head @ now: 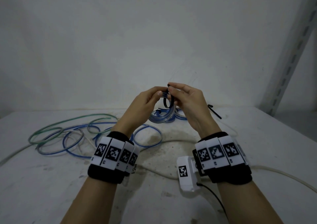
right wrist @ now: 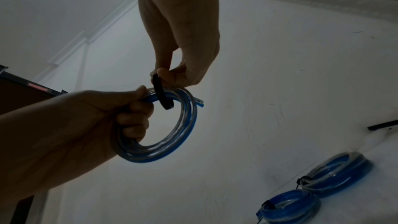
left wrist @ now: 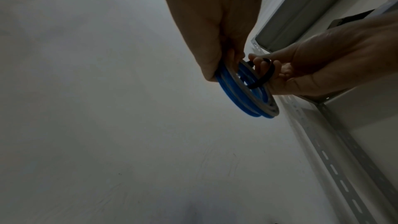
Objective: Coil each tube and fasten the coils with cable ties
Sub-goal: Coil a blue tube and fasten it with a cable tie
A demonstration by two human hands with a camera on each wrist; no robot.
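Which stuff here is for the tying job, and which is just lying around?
For the job: blue coil in the left hand; black tie in the right hand; loose tubes; spare tie.

Lying about: two tied coils; metal rail.

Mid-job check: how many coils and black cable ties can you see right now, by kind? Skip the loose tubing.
tied coils, on the table: 2
held coil, gripped by the left hand: 1
cable ties: 4 (looped on the held coil, pinched by the right hand; spare on the table; one on each tied coil)
Total: 7
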